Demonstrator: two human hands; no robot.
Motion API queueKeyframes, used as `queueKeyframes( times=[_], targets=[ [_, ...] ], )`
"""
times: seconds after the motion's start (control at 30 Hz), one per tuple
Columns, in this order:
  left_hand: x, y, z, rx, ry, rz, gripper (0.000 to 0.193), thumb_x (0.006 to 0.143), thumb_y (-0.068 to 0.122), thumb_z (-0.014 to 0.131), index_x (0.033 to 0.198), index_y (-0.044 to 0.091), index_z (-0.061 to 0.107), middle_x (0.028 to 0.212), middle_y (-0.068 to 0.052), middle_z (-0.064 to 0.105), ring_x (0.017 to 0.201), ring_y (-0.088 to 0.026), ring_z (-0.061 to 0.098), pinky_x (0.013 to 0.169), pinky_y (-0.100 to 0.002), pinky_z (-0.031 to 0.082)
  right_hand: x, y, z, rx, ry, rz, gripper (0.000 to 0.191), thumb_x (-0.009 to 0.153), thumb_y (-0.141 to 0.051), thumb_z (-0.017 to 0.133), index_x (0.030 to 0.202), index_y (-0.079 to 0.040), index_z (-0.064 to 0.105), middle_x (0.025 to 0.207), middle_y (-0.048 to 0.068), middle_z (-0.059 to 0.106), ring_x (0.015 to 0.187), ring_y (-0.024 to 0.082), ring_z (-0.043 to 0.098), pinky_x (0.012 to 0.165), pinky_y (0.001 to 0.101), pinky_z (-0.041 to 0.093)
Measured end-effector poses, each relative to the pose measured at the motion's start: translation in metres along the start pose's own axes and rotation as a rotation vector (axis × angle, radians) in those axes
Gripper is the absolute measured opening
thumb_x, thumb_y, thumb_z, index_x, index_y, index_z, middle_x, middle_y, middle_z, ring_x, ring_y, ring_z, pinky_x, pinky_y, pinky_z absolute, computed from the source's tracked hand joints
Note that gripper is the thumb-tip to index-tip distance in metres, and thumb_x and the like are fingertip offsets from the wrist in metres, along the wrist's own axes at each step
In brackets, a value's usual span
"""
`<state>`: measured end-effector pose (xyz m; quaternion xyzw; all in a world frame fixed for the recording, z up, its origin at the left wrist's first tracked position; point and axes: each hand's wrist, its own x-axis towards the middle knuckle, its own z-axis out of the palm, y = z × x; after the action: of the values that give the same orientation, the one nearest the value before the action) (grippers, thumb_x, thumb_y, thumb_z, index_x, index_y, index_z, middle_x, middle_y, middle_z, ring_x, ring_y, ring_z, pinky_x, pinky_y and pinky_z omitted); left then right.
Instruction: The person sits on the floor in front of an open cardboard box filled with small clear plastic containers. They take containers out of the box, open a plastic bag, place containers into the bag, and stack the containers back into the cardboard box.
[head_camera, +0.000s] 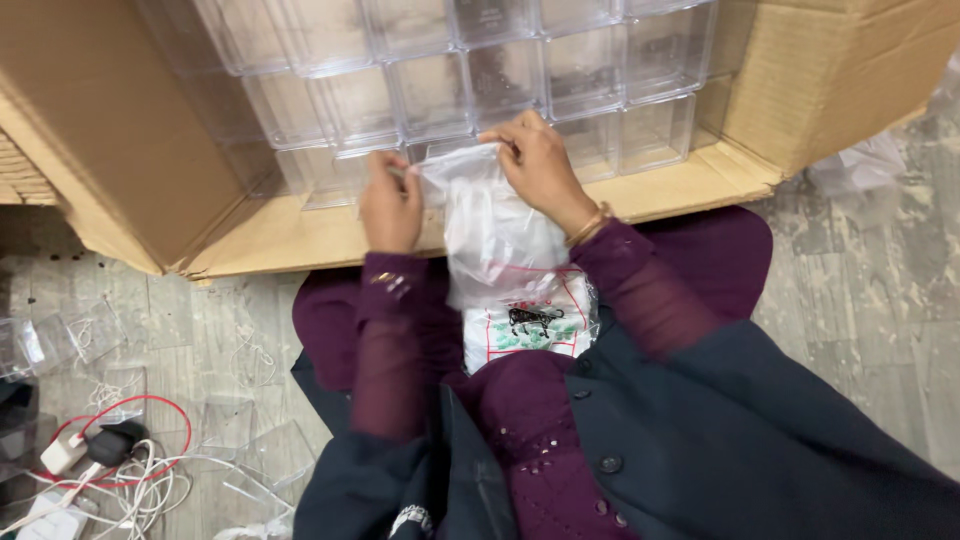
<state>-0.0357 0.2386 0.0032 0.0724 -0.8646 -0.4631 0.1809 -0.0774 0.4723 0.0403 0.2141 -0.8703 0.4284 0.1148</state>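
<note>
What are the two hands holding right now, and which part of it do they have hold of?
Both hold a clear plastic bag by its top edge: the left hand pinches the left corner, the right hand the right side of the opening. The bag hangs down over the lap.

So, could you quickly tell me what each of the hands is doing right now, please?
Left hand: closed, pinching the top edge of the clear plastic bag.
Right hand: closed, gripping the same bag's top.

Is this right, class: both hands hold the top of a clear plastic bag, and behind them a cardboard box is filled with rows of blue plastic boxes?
One detail is wrong. The head view shows the left hand and right hand at the top of the clear plastic bag, but the plastic boxes in the cardboard box are clear, not blue.
</note>
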Motion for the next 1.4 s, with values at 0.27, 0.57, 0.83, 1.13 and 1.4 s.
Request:
queueKeyframes(
  times=[0.27, 0.57, 0.83, 1.13, 1.4],
  targets=[
    [0.019, -0.004, 0.050, -0.589, -0.182, 0.016, 0.018, 0.109, 0.013, 0.061, 0.117, 0.001, 0.072, 0.087, 0.003, 0.066, 0.069, -0.006, 0.053, 0.062, -0.025, 0.044, -0.008, 0.028, -0.016, 0.228, 0.153, 0.165, 0.022, 0.098, 0.000, 0.060, 0.115, -0.006, 0.074, 0.105, 0.010, 0.067, 0.087, 0.021, 0.064, 0.078, 0.0317, 0.052],
    [0.021, 0.019, 0.079, -0.302, -0.019, -0.049, 0.015, 0.097, 0.012, 0.066, 0.111, 0.006, 0.066, 0.064, 0.003, 0.054, 0.059, -0.005, 0.050, 0.056, -0.025, 0.044, -0.005, 0.050, -0.017, 0.091, 0.161, 0.157, 0.019, 0.099, 0.001, 0.058, 0.115, -0.004, 0.069, 0.101, 0.008, 0.064, 0.086, 0.016, 0.062, 0.078, 0.0320, 0.051],
    [0.027, 0.062, 0.077, -0.297, -0.065, 0.068, 0.013, 0.100, 0.018, 0.069, 0.102, 0.005, 0.069, 0.071, 0.000, 0.060, 0.062, -0.006, 0.049, 0.057, -0.026, 0.044, -0.011, 0.034, -0.045, 1.340, -0.266, 0.477, 0.035, 0.105, -0.034, 0.056, 0.107, -0.002, 0.071, 0.107, 0.009, 0.071, 0.098, 0.016, 0.068, 0.092, 0.0310, 0.055],
    [0.013, 0.081, 0.071, -0.454, -0.177, 0.199, 0.016, 0.106, 0.020, 0.065, 0.112, 0.005, 0.068, 0.091, -0.001, 0.070, 0.079, -0.007, 0.065, 0.071, -0.024, 0.053, -0.083, 0.047, -0.097, 1.038, -0.082, 0.532, 0.036, 0.109, -0.032, 0.054, 0.118, 0.000, 0.068, 0.113, 0.013, 0.071, 0.103, 0.020, 0.063, 0.095, 0.0367, 0.051],
    [-0.003, 0.002, 0.031, -0.329, 0.028, -0.156, 0.018, 0.108, 0.014, 0.054, 0.121, 0.007, 0.064, 0.086, -0.003, 0.071, 0.064, -0.009, 0.057, 0.059, -0.026, 0.046, -0.243, 0.197, -0.240, 0.659, 1.311, 0.306, 0.065, 0.104, -0.047, 0.054, 0.147, 0.001, 0.049, 0.145, 0.017, 0.059, 0.134, 0.031, 0.060, 0.118, 0.0479, 0.049]
  ],
)
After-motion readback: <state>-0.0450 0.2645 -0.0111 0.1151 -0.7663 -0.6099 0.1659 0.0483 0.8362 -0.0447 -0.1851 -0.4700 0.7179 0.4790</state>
